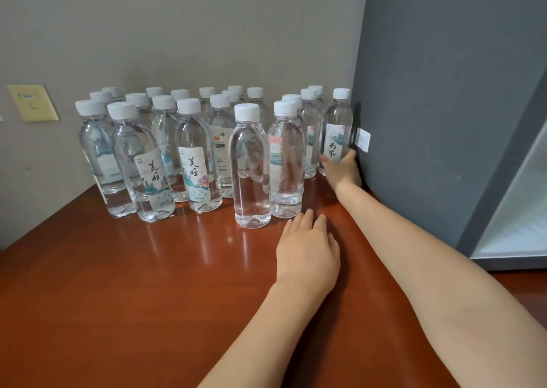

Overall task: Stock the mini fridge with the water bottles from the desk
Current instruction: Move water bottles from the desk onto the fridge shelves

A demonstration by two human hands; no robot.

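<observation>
A crowd of capped water bottles (189,151) stands upright at the back of the brown desk (118,299). The right hand (344,171) has its fingers wrapped round the lower part of the rightmost bottle (337,121), just beside the grey mini fridge (429,121). The left hand (307,251) lies flat on the desk, fingers relaxed and slightly apart, near the front bottles.

White-capped water bottles (189,151) stand upright, clustered on the desk (148,299) left of the mini fridge (429,106); the right hand (343,170) grips the end bottle (337,127) just beside the fridge's grey side; the left hand (307,248) lies palm down over the desk, further from the fridge, fingers straight.
</observation>
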